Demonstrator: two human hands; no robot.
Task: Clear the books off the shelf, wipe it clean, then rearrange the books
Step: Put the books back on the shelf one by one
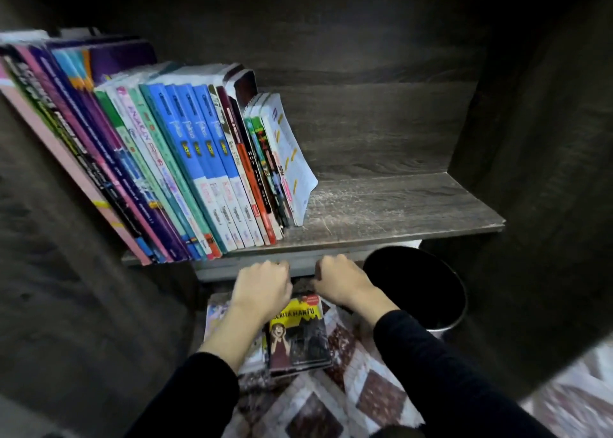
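Wooden shelf (398, 205) holds leaning books (199, 155). Below shelf, left grip (262, 288) and right grip (341, 281) curl near yellow book (298, 331); cannot tell what they hold.

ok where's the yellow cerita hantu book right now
Head view, low centre: the book lies below the shelf, between the forearms, left of the black bin.

This looks like a room in a home, likely a bedroom or study corner. A dark wood-grain shelf (398, 205) carries a leaning row of school workbooks and comics (199, 158). Below it lie a patchwork-patterned quilt (365, 388) and a small black waste bin (414, 291).
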